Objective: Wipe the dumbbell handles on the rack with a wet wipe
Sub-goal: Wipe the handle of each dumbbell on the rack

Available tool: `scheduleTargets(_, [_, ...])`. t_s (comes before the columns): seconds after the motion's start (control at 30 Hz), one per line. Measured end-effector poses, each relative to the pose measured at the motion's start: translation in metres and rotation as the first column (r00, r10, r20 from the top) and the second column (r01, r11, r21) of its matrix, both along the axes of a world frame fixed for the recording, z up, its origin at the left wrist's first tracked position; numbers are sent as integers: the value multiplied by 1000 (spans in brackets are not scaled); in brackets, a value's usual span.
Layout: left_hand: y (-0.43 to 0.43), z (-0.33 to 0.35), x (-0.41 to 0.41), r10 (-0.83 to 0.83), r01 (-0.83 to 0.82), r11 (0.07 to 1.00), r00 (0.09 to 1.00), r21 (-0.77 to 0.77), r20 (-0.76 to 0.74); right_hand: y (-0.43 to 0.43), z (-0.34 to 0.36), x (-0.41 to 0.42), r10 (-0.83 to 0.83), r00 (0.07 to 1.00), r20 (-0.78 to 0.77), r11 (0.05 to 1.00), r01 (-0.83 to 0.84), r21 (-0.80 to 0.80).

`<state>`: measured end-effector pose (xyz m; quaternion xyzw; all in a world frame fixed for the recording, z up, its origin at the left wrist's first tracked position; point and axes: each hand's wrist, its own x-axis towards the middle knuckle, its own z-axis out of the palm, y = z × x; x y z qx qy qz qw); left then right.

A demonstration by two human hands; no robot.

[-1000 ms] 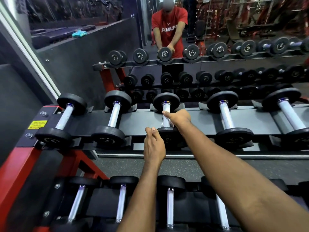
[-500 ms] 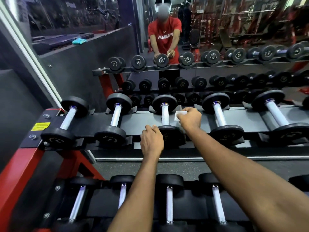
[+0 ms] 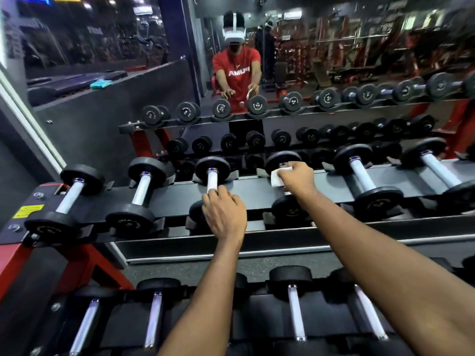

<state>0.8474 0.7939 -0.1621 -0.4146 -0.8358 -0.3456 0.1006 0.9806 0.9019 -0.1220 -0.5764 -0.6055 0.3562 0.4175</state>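
Wet wipe (image 3: pixel 277 179) is pinched in your right hand (image 3: pixel 297 177), fingers curled, pressed onto the handle of the fourth dumbbell (image 3: pixel 289 210) from the left on the rack (image 3: pixel 257 194). Your left hand (image 3: pixel 223 218) curls over the third dumbbell (image 3: pixel 212 179), near end.

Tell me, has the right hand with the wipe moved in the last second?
Yes. The right hand, gripping the wet wipe, went rightward from the third dumbbell handle from the left to the fourth dumbbell.
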Motion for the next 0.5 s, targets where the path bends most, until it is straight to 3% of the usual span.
scheduleTargets(0.13, [13,-7,50,-100,104,993,993,-61,63,8,-3,52,18,998,65,1000,-17,-9])
scheduleTargets(0.27, [32,-13,98,-197,238,964,938,-118,286,35,-26,92,101,991,86,993,-95,-71])
scheduleTargets(0.5, [50,-10,116,-113,224,954,885,-199,451,35,-26,114,148,975,163,982,-126,-139])
